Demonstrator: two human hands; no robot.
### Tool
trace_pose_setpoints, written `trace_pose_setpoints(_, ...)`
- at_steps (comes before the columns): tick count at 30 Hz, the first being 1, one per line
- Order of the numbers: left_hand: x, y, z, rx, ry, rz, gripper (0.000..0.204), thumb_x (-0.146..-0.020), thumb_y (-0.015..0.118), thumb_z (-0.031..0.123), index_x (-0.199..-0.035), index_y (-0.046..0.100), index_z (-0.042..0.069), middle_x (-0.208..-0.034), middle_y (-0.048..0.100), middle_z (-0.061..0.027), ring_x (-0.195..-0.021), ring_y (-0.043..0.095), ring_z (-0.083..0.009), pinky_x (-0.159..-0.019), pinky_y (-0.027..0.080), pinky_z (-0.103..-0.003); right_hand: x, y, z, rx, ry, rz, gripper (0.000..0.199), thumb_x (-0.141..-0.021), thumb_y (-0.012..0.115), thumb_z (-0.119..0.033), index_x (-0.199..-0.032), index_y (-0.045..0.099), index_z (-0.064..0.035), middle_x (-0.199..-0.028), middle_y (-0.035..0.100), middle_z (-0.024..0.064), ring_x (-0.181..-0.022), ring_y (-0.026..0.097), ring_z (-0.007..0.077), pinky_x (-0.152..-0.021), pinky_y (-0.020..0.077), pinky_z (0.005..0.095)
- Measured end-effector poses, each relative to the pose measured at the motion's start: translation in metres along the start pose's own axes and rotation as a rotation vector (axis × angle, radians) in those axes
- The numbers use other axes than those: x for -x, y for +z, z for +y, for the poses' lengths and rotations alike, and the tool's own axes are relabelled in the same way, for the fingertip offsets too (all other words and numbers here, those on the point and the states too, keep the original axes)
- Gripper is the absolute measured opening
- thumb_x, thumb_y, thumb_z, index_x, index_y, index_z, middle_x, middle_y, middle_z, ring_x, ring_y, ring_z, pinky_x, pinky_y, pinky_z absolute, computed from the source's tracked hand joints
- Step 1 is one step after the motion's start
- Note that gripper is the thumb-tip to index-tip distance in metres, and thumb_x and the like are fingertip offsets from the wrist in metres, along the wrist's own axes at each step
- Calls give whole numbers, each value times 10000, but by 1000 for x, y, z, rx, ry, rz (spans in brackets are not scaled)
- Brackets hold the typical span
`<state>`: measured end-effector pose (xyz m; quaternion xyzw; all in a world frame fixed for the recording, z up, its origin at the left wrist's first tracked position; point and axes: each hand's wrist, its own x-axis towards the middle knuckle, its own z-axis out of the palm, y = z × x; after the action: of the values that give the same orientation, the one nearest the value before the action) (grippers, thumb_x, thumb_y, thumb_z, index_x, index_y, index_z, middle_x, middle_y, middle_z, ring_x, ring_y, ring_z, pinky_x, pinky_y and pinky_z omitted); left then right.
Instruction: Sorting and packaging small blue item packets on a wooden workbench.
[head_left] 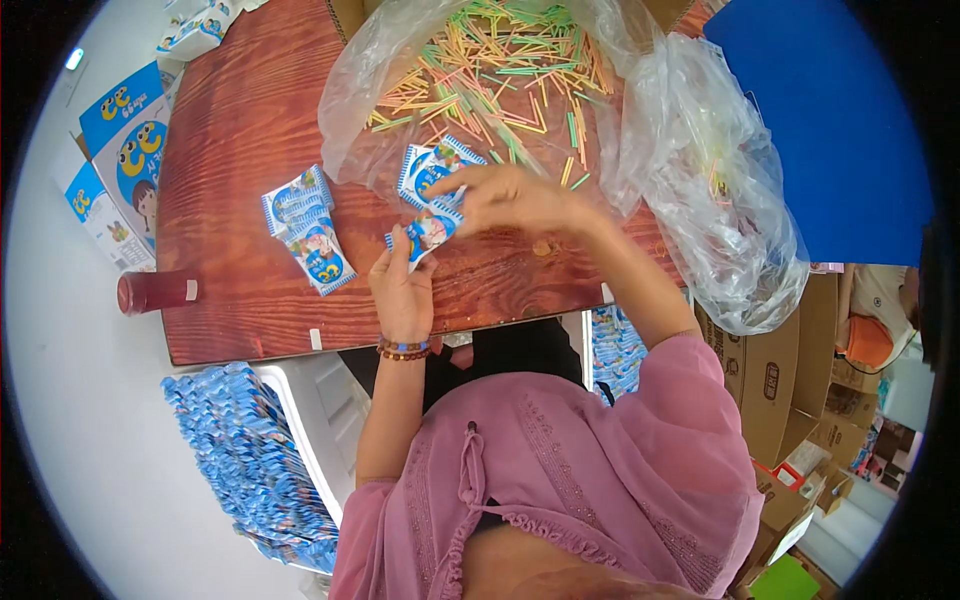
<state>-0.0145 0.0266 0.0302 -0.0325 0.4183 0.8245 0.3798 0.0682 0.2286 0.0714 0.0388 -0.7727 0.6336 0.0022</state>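
Observation:
My left hand (403, 297) pinches a small blue-and-white packet (430, 232) between thumb and fingers, just above the table. From the right, my right hand (525, 200) reaches over it with the forefinger stretched out and apart from the others. That fingertip lies over more blue-and-white packets (440, 160), which rest by the edge of a clear plastic bag. Whether the right fingers touch a packet is hard to see. To the left, a short overlapping row of like packets (308, 230) lies on the red-brown wooden table (240, 130).
Pink, yellow and green thin sticks (500, 80) lie in the open clear plastic bag (350, 110), bunched at right (710, 180). A red lidded jar (158, 292) stands at the left edge. Bins of blue packets (250, 460) flank me below; cardboard boxes (770, 370) stand right.

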Motion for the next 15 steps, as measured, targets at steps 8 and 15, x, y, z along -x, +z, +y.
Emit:
trace_pose_setpoints(8, 36, -17, 0, -957, 515, 210, 170, -853, 627, 81, -766, 603, -63, -671, 551, -46, -612, 480, -114, -541, 371, -263, -25, -164, 85, 824, 238, 922, 231, -862, 528, -180, -935, 680, -22, -1015, 672, 136, -900, 648, 307, -762, 506, 393)
trace_pose_setpoints(15, 42, -37, -13, -985, 722, 48, 55, -810, 612, -71, -763, 588, -57, -712, 546, -71, -630, 480, -127, -567, 382, -244, -30, -242, 130, 1503, 270, 910, 294, -826, 518, -223, -807, 619, 52, -841, 632, 284, -802, 647, 396, -673, 510, 459)
